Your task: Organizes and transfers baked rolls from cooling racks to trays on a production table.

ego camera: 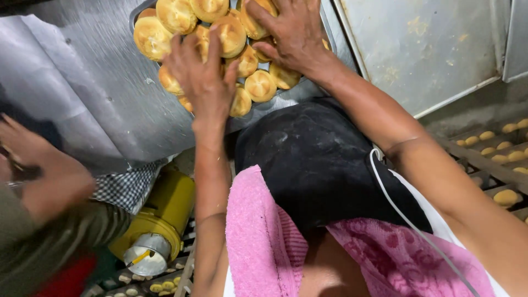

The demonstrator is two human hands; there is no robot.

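Both my hands are down on a pile of golden baked buns [231,34] heaped on a metal tray [316,91] that sits on the steel table [110,99]. My left hand [202,82] is spread flat, fingers splayed over the buns at the near edge of the pile, pressing on top rather than gripping any one of them. My right hand [291,33] is further back, fingers open too and resting across a few buns near the tray's far side. So nothing's actually picked up, just palms on bread.

A pink towel [264,242] hangs down my front over a dark apron [313,159], with a thin white cable [407,220] running across it. Off to my left someone else's blurry hand [49,176] is near a checked cloth [129,187], and below that there's a yellow canister [159,220]. On my right, racks of pale unbaked dough pieces [506,198] sit lower down.
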